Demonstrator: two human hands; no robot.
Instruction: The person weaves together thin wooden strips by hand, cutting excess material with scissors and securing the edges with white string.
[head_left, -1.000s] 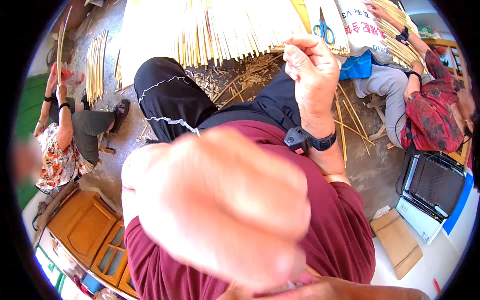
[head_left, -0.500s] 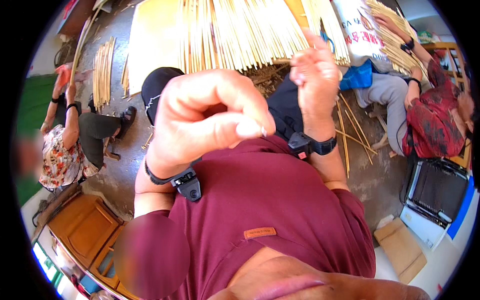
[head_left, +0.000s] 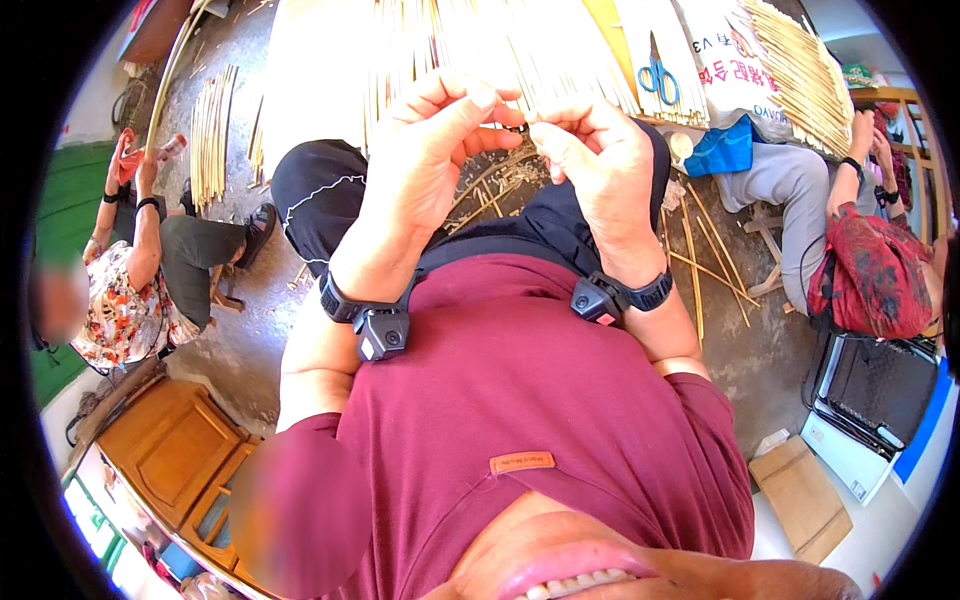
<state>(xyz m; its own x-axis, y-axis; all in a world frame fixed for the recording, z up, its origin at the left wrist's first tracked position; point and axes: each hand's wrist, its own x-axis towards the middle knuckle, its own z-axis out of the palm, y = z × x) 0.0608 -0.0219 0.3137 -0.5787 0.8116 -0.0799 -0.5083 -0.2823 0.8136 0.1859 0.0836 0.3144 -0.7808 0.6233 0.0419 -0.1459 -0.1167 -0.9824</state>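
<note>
My left hand (head_left: 430,160) and my right hand (head_left: 600,170) are raised in front of my dark red shirt (head_left: 520,400), fingertips meeting. Together they pinch a small thin piece (head_left: 517,126), too small to identify. Each wrist carries a black strap with a small black device (head_left: 382,330). Beyond the hands lies a broad sheet of pale bamboo strips (head_left: 480,40) on the floor. My black-trousered knee (head_left: 320,190) shows under my left hand.
Blue scissors (head_left: 655,75) lie on the strips. A person in a floral top (head_left: 125,300) sits left, another in a red patterned top (head_left: 880,270) right. A strip bundle (head_left: 210,130), wooden cabinet (head_left: 170,460), cardboard box (head_left: 800,495) and open case (head_left: 870,395) surround me.
My left hand, close to the camera and blurred a second ago, has moved away and up to meet my right hand. The right hand stayed near the strips.
</note>
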